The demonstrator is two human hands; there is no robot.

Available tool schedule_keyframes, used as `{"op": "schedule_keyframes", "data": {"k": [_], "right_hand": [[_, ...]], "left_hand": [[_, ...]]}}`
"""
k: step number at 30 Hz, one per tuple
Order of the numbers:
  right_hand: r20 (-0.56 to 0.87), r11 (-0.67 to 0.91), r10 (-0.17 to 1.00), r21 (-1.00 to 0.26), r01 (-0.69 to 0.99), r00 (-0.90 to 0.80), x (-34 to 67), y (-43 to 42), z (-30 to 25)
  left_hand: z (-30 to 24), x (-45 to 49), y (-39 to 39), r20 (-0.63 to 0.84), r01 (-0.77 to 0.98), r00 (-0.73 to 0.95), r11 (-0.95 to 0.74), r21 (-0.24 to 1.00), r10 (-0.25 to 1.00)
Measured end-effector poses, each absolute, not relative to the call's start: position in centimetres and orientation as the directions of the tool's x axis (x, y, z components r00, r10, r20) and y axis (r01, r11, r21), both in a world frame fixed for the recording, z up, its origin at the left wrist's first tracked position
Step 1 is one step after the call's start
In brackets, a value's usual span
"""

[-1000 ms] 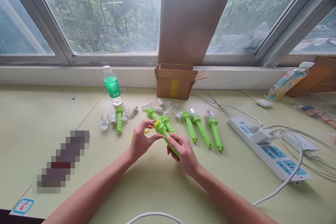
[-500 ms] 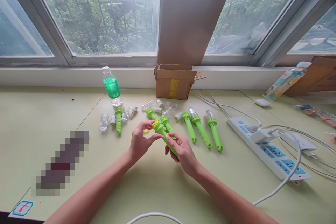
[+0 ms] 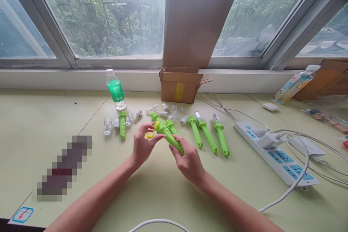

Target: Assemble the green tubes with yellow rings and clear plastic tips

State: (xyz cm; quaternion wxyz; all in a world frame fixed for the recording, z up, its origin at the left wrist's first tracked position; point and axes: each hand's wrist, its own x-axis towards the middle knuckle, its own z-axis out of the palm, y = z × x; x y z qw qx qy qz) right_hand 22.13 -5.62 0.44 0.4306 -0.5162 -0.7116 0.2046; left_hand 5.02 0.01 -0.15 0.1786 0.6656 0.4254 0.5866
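Observation:
Both hands work on one green plastic handle held above the pale green table. My right hand grips the handle's lower end. My left hand pinches its top end, where a small yellow ring sits by the fingertips. Two more green handles lie just behind the held one. To the right lie three green handles, two of them with clear caps. Another green handle lies to the left among clear plastic caps.
A water bottle with a green label stands at the back left. An open cardboard box sits by the window sill. A white power strip with plugs and cables runs along the right. A white cable crosses the near edge.
The held handle has tipped flatter and shifted slightly left. My left hand's fingers have closed more tightly on its top end by the yellow ring.

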Motion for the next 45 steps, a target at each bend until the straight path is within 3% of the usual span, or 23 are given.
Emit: {"op": "schedule_keyframes", "data": {"k": [8, 16, 19, 23, 27, 29, 34, 45], "right_hand": [[0.183, 0.191, 0.982, -0.943, 0.273, -0.055, 21.6, -5.7, 1.0], [-0.008, -0.006, 0.987, -1.0, 0.013, -0.162, 21.9, -5.3, 1.0], [-0.016, -0.01, 0.987, -0.999, 0.04, -0.158, 22.1, -5.2, 1.0], [0.087, 0.109, 0.991, -0.964, 0.241, -0.102, 22.3, -5.2, 1.1], [0.324, 0.318, 0.942, -0.786, 0.53, -0.086, 22.3, -5.2, 0.8], [0.393, 0.374, 0.914, -0.71, 0.596, -0.106, 22.3, -5.2, 0.6], [0.384, 0.37, 0.918, -0.738, 0.564, -0.1, 22.2, -5.4, 0.6], [0.189, 0.193, 0.981, -0.943, 0.272, -0.043, 22.0, -5.2, 1.5]], "left_hand": [[0.3, 5.1, 0.0, 0.633, 0.345, -0.039, -0.584, 0.734, 0.773], [0.3, 5.0, 0.1, 0.641, 0.321, 0.012, -0.61, 0.724, 0.767], [0.2, 5.2, 0.1, 0.605, 0.265, -0.001, -0.584, 0.768, 0.796], [-0.1, 5.5, -0.1, 0.542, 0.213, -0.024, -0.526, 0.823, 0.84], [-0.1, 5.6, -0.4, 0.584, 0.27, -0.012, -0.56, 0.783, 0.811], [0.0, 5.6, -0.5, 0.608, 0.303, -0.006, -0.578, 0.757, 0.794], [0.5, 5.5, -0.5, 0.62, 0.302, 0.025, -0.597, 0.743, 0.784], [0.9, 5.1, -0.1, 0.628, 0.317, 0.09, -0.62, 0.717, 0.773]]}}
